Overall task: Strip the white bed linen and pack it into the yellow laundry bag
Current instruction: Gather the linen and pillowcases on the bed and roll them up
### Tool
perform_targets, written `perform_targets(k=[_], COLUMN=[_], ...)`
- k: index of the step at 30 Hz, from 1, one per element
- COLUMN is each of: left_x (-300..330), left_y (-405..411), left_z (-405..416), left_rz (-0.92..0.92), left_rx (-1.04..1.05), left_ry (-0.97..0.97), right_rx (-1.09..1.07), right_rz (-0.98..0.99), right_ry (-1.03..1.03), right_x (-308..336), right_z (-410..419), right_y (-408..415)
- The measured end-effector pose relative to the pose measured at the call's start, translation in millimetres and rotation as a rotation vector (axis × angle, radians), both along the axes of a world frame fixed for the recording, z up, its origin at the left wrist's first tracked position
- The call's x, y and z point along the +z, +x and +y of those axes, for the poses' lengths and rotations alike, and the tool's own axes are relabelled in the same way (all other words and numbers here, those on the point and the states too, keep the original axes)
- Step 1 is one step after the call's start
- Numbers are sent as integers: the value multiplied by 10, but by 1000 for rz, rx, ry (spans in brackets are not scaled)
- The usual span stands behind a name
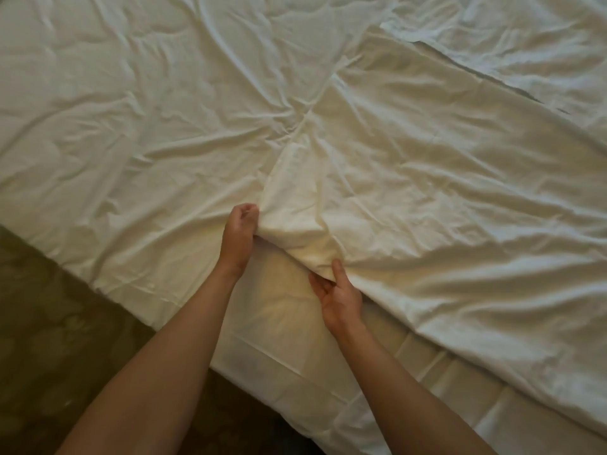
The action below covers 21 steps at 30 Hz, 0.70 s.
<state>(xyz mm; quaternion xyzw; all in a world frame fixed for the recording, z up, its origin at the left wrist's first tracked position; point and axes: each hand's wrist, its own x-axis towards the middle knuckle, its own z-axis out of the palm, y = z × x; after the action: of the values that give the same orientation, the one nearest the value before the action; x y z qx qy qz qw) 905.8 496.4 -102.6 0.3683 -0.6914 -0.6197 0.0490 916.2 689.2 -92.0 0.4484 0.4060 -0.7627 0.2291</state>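
Head view, the only one: both hands are on the sheet (410, 192) at the near edge of the bed (295, 349). The left hand (239, 233) pinches a raised fold, fingers curled round the cloth with the thumb on top. The right hand (338, 295) grips the bunched edge lower down, thumb over it and fingers tucked underneath.

To do this step well, I'd say gather rather than tug: draw the fold toward the body, hand over hand, so the cloth bunches into one bundle and doesn't drag onto the carpet (65, 323). Keeping both grips close together should stop the loose part sliding away.

The sheet itself is white, thin and heavily creased, with wrinkles running out from a puckered point near the middle of the bed. It lies loose across the right side, over a second white layer (98, 110) stretched flat on the left. At top right another white piece (525, 37) overlaps its far edge. No yellow bag is in view.
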Motion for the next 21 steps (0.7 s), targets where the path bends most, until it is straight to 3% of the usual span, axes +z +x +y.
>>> perform_targets(k=[4,11,16,19,21], left_x=[42,-29,24,115,151], left_y=[54,151,190,43,7], left_z=[-96,-218,-124,-103,-61], left_rz=[10,-143,-220,-384,-382], left_rx=[-136,-371,-221,-228,-238], left_ry=[-1,-322,-153,-177,-150], right_rx=[48,114,136,147,159], right_rz=[16,-17,-50,-52,-35], right_ry=[56,71,85,93,104], right_x=[-27,-43,-35,-21,-9], right_z=[74,109,103,96,94], right_y=[68,78,66,53,47])
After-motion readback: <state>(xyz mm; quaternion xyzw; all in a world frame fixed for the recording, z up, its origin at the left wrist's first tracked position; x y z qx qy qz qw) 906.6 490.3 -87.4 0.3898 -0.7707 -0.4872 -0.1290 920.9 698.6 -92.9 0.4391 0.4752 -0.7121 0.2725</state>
